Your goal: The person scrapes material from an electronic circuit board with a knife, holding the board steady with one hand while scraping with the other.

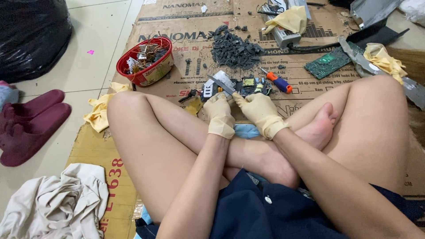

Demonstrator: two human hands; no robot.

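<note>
Sitting cross-legged on cardboard, gloved left hand (220,114) pins a small circuit board (252,86) down just past the shins so it won't slide; gloved right hand (260,111) grips a flat metal blade (221,84) angled onto it (prying, by the look); red bowl (146,62) of pulled parts sits within reach.

You sit in a makeshift home workshop for stripping electronics: flattened cardboard (186,48) covers the tiled floor (88,79) (slippers (31,124) lie beside it), with circuit boards (330,62), a screwdriver (276,81) and a red bowl (146,62) of salvaged parts.
</note>
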